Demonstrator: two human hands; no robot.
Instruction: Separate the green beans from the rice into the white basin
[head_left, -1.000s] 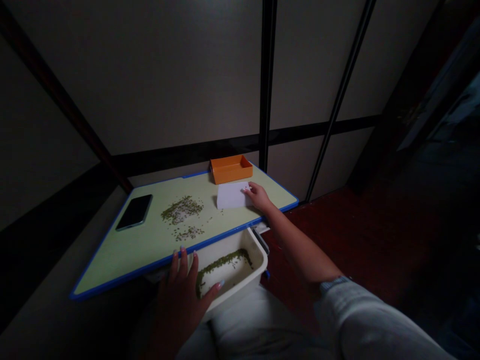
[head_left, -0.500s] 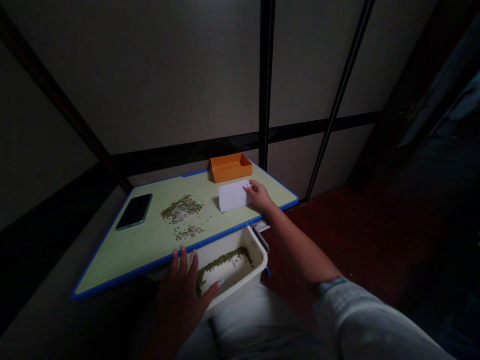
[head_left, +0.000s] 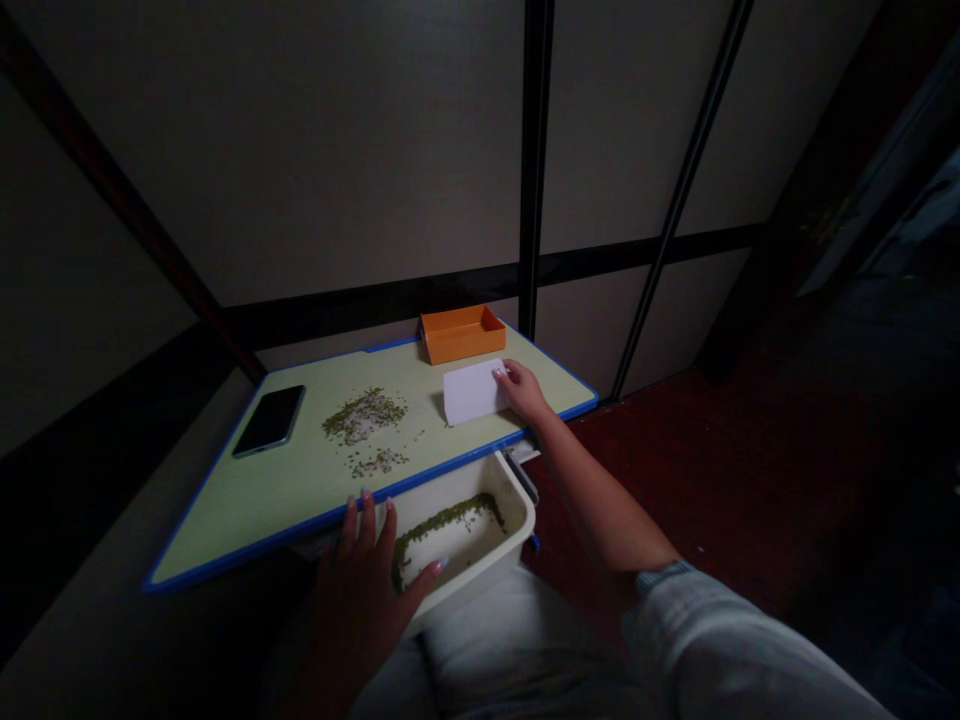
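My right hand pinches the right end of a white card, held on edge just over the table's right part. Left of the card lies a loose pile of green and pale seeds or grains, with a smaller scatter nearer the front edge. My left hand grips the left end of a white plastic tub, thumb by the near rim and fingers spread toward the table edge. Inside the tub, green grains lie in a curved band along the far side.
An orange open box stands at the back of the pale table with blue edging. A phone rests at the table's left. Panelled cabinet doors rise behind. To the right is a dark red floor.
My right hand and the card have shifted slightly right, away from the pile. The left hand, tub and grains look unchanged.
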